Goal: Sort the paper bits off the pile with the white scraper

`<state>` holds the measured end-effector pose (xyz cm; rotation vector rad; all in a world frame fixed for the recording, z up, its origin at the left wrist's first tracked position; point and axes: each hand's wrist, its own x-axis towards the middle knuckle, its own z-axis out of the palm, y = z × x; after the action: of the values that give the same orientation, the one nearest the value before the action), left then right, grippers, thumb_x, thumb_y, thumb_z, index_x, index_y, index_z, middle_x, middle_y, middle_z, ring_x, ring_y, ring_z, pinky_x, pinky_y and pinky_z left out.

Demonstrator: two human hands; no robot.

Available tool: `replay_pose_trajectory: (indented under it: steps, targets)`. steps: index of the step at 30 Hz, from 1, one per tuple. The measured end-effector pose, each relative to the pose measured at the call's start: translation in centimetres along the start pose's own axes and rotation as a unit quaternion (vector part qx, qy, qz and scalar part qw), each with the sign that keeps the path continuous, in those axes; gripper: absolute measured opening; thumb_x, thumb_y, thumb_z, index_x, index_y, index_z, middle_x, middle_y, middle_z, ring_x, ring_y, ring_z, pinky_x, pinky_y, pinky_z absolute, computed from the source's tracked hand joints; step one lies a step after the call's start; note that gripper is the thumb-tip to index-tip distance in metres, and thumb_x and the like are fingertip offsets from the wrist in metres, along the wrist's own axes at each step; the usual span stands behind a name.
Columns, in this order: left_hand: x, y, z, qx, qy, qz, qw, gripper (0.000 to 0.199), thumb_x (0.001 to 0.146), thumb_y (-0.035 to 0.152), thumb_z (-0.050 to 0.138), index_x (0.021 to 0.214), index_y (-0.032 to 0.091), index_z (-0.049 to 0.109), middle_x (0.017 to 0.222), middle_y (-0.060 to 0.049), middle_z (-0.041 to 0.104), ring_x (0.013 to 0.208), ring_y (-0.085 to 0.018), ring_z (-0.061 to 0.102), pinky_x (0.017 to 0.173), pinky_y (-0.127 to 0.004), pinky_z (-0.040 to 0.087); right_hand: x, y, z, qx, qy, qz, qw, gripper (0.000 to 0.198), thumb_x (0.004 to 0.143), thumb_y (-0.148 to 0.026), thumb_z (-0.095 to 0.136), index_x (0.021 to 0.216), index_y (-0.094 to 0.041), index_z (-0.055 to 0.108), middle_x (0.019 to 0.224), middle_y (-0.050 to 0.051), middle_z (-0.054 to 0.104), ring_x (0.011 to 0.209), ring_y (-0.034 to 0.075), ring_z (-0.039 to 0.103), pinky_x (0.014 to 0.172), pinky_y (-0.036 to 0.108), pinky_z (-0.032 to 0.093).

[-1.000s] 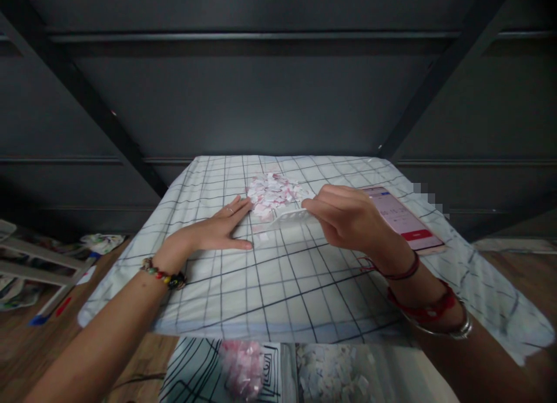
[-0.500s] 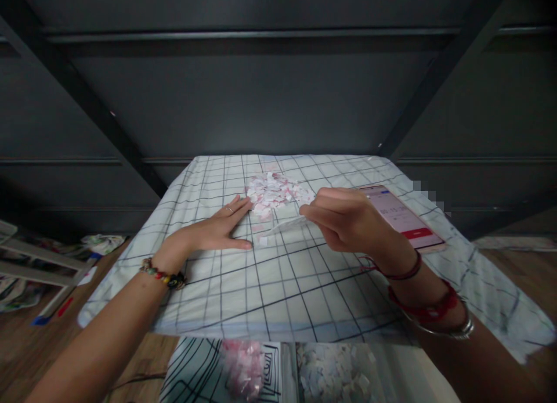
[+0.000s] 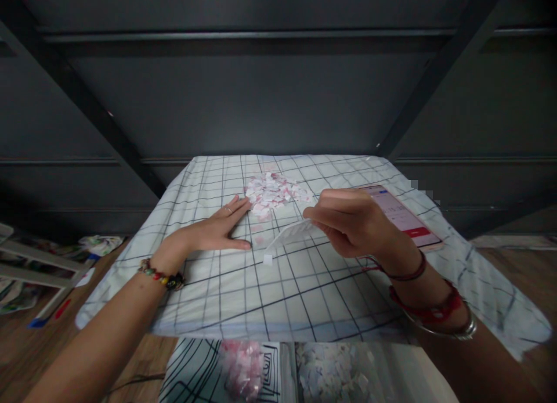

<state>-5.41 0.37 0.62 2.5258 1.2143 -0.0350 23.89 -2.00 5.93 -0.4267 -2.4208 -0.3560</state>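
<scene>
My left hand [image 3: 221, 224] lies flat on the checked cloth with its fingers spread, the fingertips at the left edge of a pile of small white and pink paper scraps [image 3: 276, 191]. Pinched in my right hand [image 3: 348, 223] is a thin, whitish see-through strip [image 3: 291, 233], tilted down to the left over the cloth. I cannot make out exactly what it is. At its lower end shows a small white paper scrap [image 3: 267, 259]; whether the two touch is unclear. A few pale pink scraps [image 3: 260, 240] lie between my hands.
A phone [image 3: 404, 217] with a lit screen lies right of my right hand on the cloth-covered table [image 3: 209, 298]. Below the front edge are a clear bag of pink scraps [image 3: 243, 368] and a heap of pale scraps [image 3: 333, 371]. A dark panelled wall [image 3: 261, 101] stands behind.
The strip's lower end and the white scrap by it have shifted towards me and slightly right. My right hand has moved a little; my left hand stays in place.
</scene>
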Motion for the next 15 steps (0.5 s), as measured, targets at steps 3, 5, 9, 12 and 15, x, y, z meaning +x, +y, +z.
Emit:
replay_pose_trajectory:
  steps: [3,5,9,12,15]
  targets:
    - [0.0,0.1,0.0,-0.004,-0.004,-0.002,1.000,0.097,0.078,0.072,0.042,0.146,0.016,0.001,0.151,-0.013,-0.006,0.136,-0.034,-0.010,0.109,-0.048,0.007,0.0,0.0,0.1,0.000,-0.006,-0.008,1.000,0.020,0.073,-0.004,0.038,0.068,-0.016,0.053,0.056,-0.003,0.036,0.055,0.010,0.029,0.051,0.026,0.022]
    - [0.1,0.2,0.1,-0.009,-0.005,0.011,1.000,0.099,0.077,0.072,0.044,0.146,0.015,0.001,0.151,-0.014,-0.006,0.136,-0.034,-0.010,0.110,-0.047,0.007,0.0,-0.1,0.1,0.007,-0.016,0.003,1.000,0.019,0.074,-0.006,0.038,0.066,-0.017,0.052,0.056,-0.003,0.035,0.054,0.010,0.029,0.051,0.026,0.022]
    - [0.1,0.7,0.3,-0.012,0.000,0.053,0.999,0.104,0.075,0.072,0.050,0.146,0.017,-0.001,0.151,-0.013,-0.008,0.136,-0.033,-0.010,0.110,-0.046,0.007,0.2,-0.1,-0.1,0.019,-0.013,0.024,0.999,0.016,0.076,-0.010,0.040,0.065,-0.017,0.050,0.056,-0.003,0.037,0.055,0.011,0.031,0.051,0.026,0.022]
    - [0.1,1.4,0.3,-0.001,0.005,0.080,0.997,0.106,0.074,0.071,0.052,0.146,0.016,-0.004,0.151,-0.014,-0.008,0.137,-0.033,-0.009,0.111,-0.045,0.007,0.2,-0.3,-0.3,0.013,-0.026,0.028,0.999,0.017,0.077,-0.011,0.039,0.065,-0.017,0.050,0.056,-0.003,0.037,0.056,0.011,0.032,0.051,0.026,0.023]
    - [0.1,2.4,0.3,0.016,0.010,0.109,0.994,0.105,0.074,0.069,0.053,0.146,0.015,-0.001,0.151,-0.015,-0.005,0.137,-0.033,-0.009,0.111,-0.045,0.006,-0.1,-0.8,-0.8,0.012,-0.040,0.029,0.999,0.018,0.077,-0.011,0.039,0.065,-0.018,0.050,0.056,-0.003,0.037,0.054,0.010,0.030,0.050,0.026,0.022]
